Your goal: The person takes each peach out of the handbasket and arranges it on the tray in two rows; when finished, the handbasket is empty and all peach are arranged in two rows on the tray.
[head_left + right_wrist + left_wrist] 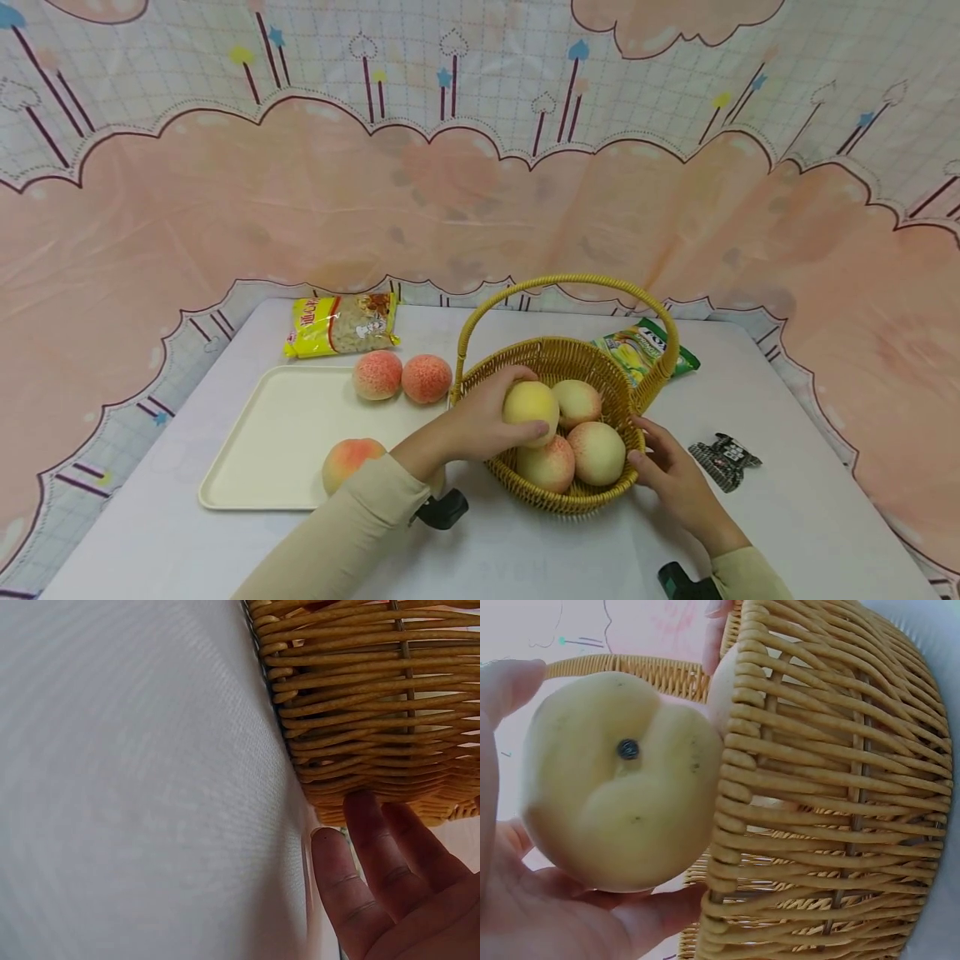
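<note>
My left hand (pixel 487 417) grips a pale yellow peach (pixel 531 407) over the left part of a yellow wicker basket (pixel 540 496) with a tall arched handle. In the left wrist view, this peach (pixel 615 802) shows its dark stem pit, right at the basket rim, with fingers and thumb around it. Three more peaches (pixel 597 454), pale with pink blush, lie inside the basket. On the basket's right side rests my right hand (pixel 678 479); in the right wrist view its fairly straight fingers (pixel 386 855) touch the woven wall.
A cream tray (pixel 262 450) on the left bears two reddish peaches (pixel 377 375) and an orange-yellow peach (pixel 348 462) partly behind my left forearm. Behind stand a yellow snack bag (pixel 341 325) and a green packet (pixel 637 346). A small black wrapper (pixel 725 461) lies at right.
</note>
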Action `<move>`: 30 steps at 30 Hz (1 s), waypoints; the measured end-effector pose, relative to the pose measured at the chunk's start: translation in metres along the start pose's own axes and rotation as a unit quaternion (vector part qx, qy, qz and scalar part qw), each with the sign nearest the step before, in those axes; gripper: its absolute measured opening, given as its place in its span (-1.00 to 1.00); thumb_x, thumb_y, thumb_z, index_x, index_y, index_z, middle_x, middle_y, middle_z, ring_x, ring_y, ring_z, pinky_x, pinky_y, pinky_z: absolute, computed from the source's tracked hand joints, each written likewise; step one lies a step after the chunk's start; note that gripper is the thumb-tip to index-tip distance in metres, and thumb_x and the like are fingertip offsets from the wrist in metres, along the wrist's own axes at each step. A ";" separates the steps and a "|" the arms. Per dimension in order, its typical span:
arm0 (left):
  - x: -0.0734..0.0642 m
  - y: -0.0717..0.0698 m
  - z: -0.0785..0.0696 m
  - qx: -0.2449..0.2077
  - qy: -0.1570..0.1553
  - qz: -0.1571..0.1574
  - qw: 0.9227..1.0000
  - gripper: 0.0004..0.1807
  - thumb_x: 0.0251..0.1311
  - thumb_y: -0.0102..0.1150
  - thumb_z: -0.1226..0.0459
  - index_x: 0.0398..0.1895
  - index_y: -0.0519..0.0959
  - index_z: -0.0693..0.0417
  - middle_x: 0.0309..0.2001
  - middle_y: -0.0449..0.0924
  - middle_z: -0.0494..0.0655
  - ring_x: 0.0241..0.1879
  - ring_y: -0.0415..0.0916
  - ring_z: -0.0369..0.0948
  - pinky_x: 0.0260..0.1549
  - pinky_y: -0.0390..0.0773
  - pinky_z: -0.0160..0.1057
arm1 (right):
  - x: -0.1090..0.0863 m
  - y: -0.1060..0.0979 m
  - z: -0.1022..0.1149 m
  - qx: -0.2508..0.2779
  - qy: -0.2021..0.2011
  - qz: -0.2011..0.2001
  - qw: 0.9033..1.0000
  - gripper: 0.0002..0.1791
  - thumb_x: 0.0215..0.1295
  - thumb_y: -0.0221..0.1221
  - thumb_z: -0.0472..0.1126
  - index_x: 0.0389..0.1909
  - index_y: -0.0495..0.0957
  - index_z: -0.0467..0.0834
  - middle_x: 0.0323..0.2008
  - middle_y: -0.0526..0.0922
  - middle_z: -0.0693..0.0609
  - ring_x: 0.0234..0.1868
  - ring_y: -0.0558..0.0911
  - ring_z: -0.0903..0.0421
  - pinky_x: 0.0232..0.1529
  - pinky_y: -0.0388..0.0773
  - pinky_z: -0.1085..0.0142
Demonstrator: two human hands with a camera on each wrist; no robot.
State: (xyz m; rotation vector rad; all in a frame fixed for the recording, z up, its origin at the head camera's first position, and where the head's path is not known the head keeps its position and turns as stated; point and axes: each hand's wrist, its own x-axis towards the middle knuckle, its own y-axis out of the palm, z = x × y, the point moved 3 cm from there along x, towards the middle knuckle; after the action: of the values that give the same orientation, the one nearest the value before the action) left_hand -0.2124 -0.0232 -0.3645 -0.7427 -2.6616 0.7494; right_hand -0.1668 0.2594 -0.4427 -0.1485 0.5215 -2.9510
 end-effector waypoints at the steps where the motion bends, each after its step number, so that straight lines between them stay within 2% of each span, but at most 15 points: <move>1: -0.001 -0.001 0.000 -0.005 -0.003 0.001 1.000 -0.38 0.20 0.32 0.06 0.26 0.35 0.08 0.07 0.44 -0.02 -0.11 0.50 -0.15 -0.19 0.59 -0.17 | 0.000 0.000 0.000 0.000 0.001 0.000 1.000 -0.42 0.53 0.04 -0.28 0.47 0.15 -0.32 0.31 0.27 -0.53 0.13 0.54 -0.19 -0.17 0.66 0.28; 4: -0.003 -0.002 0.001 -0.017 -0.006 -0.001 1.000 -0.43 0.22 0.30 0.09 0.21 0.35 0.07 0.05 0.43 -0.04 -0.11 0.49 -0.15 -0.19 0.58 -0.17 | 0.000 0.000 0.000 0.001 0.003 0.001 1.000 -0.42 0.53 0.04 -0.28 0.47 0.14 -0.32 0.32 0.26 -0.53 0.15 0.51 -0.27 -0.17 0.66 0.28; 8: -0.006 -0.003 0.001 -0.023 0.007 -0.005 1.000 -0.45 0.21 0.30 0.11 0.18 0.36 0.12 0.09 0.39 0.01 -0.06 0.44 -0.12 -0.16 0.55 -0.15 | -0.001 0.000 0.001 0.000 0.002 0.001 1.000 -0.42 0.54 0.03 -0.28 0.47 0.14 -0.33 0.32 0.25 -0.54 0.18 0.47 -0.37 -0.17 0.65 0.27; 14: -0.009 -0.002 0.001 -0.004 0.026 -0.002 1.000 -0.21 0.08 0.40 0.07 0.34 0.35 0.22 0.37 0.25 0.12 0.26 0.31 -0.01 0.14 0.42 -0.02 | -0.001 0.001 0.000 0.000 0.002 0.001 1.000 -0.42 0.54 0.03 -0.28 0.48 0.14 -0.32 0.33 0.23 -0.54 0.20 0.43 -0.42 -0.16 0.65 0.27; 18: -0.010 0.000 0.001 0.013 0.031 0.006 0.999 -0.16 0.00 0.46 0.02 0.35 0.41 0.17 0.45 0.15 0.12 0.36 0.21 0.08 0.20 0.38 0.07 | -0.001 0.001 0.000 0.002 0.003 0.000 1.000 -0.42 0.54 0.02 -0.30 0.48 0.13 -0.32 0.33 0.23 -0.55 0.20 0.44 -0.42 -0.16 0.65 0.27; 22: -0.012 0.001 0.001 0.030 0.034 0.013 0.999 -0.26 -0.03 0.46 0.02 0.26 0.52 0.08 0.42 0.20 0.09 0.34 0.26 0.06 0.18 0.41 0.05 | -0.001 0.000 0.001 0.004 -0.001 0.001 1.000 -0.42 0.54 0.02 -0.30 0.48 0.13 -0.33 0.33 0.23 -0.55 0.18 0.49 -0.32 -0.16 0.65 0.28; 26: -0.012 0.002 0.000 0.036 0.040 0.017 0.998 -0.33 -0.03 0.45 0.04 0.21 0.55 0.01 0.26 0.42 -0.04 0.20 0.39 -0.11 0.09 0.47 -0.11 | -0.001 0.000 0.001 0.002 -0.001 0.002 1.000 -0.43 0.55 0.02 -0.29 0.48 0.13 -0.33 0.33 0.23 -0.54 0.16 0.53 -0.12 -0.16 0.65 0.29; 28: -0.013 0.002 0.000 0.034 0.042 0.017 0.998 -0.34 -0.02 0.46 0.04 0.20 0.55 -0.01 0.16 0.49 -0.12 0.11 0.44 -0.18 0.02 0.50 -0.19 | 0.000 0.000 0.000 0.002 0.000 0.003 1.000 -0.42 0.55 0.02 -0.28 0.48 0.13 -0.33 0.34 0.23 -0.53 0.16 0.52 -0.13 -0.15 0.65 0.29; 30: -0.013 0.002 0.000 0.032 0.040 0.016 0.999 -0.36 0.00 0.45 0.03 0.20 0.56 -0.03 0.10 0.53 -0.17 0.03 0.46 -0.22 -0.04 0.51 -0.23 | 0.000 0.001 0.000 0.002 0.001 0.003 1.000 -0.42 0.54 0.02 -0.28 0.48 0.13 -0.32 0.34 0.23 -0.53 0.17 0.50 -0.21 -0.15 0.65 0.28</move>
State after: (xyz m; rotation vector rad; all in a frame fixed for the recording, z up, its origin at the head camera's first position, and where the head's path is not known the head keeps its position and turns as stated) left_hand -0.2009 -0.0288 -0.3676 -0.7827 -2.5483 0.7922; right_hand -0.1665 0.2587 -0.4432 -0.1423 0.5169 -2.9464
